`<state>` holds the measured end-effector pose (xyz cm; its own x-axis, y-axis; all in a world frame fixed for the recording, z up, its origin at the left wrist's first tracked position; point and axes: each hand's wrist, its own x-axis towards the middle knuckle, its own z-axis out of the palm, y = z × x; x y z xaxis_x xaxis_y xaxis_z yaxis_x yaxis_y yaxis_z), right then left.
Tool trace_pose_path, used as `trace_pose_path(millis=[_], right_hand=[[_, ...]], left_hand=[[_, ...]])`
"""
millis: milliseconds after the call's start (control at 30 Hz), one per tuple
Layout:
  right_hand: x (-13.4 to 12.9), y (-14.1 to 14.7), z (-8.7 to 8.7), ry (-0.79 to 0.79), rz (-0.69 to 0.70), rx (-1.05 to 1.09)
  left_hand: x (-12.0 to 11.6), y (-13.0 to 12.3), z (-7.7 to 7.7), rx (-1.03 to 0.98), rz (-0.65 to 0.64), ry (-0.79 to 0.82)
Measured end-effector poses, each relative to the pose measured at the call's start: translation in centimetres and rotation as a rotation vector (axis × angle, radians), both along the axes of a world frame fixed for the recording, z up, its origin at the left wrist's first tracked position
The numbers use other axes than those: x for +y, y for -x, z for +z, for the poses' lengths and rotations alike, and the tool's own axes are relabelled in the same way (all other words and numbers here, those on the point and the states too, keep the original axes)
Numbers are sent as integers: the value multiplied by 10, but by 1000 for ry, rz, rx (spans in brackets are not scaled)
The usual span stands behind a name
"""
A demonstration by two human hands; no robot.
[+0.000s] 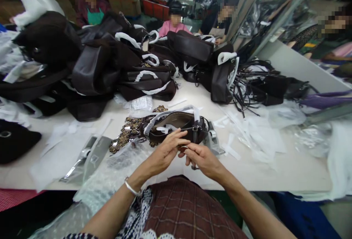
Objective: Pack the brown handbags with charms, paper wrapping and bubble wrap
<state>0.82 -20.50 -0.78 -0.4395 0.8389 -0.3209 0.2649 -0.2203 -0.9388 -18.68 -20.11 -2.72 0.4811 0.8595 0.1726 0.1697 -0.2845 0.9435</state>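
Note:
Close together at the table's near side, my left hand [168, 150] and my right hand [203, 159] meet over a small reddish-brown piece [183, 148], perhaps a leather tab. My right thumb and fingers pinch it. The fingers of my left hand reach across its other side, and its exact shape is mostly covered. Just beyond my hands stands a small dark brown handbag [173, 136], its top open, with the handle [195, 112] wrapped in white. A bit of dark hardware [194, 167] shows beneath my right hand.
Dark bags [93, 66] with white-wrapped handles are heaped along the far side. Leopard-patterned cloth [125, 133] and clear plastic wrap [121, 162] lie to the left, black straps [243, 92] to the right. White paper strips [232, 147] litter the table. Several people are across the table.

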Motion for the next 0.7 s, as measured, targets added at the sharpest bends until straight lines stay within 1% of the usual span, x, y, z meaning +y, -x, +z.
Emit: trace_pose_path(millis=[33, 67, 100, 167, 267, 333, 433, 567, 700], right_hand=[[-2, -6, 1, 29, -9, -13], [-4, -12, 3, 70, -24, -11], [-6, -18, 4, 110, -48, 10], [-10, -28, 4, 165, -111, 82], [-16, -39, -1, 220, -194, 198], [-19, -43, -7, 265, -264, 278], [-22, -44, -11, 337, -361, 371], [-23, -42, -8, 414, -427, 393], [-21, -38, -5, 434, -457, 404]], left_hand=[[3, -2, 4, 19, -76, 26], [6, -4, 7, 39, -121, 56], [9, -7, 9, 58, -138, 89], [11, -13, 12, 87, -128, 139], [10, -25, 11, 90, -90, 171], [8, -32, 9, 51, -64, 201], [4, -40, 4, -24, -43, 299], [3, -41, -2, -97, -35, 416], [6, -36, -2, -154, -60, 503]])
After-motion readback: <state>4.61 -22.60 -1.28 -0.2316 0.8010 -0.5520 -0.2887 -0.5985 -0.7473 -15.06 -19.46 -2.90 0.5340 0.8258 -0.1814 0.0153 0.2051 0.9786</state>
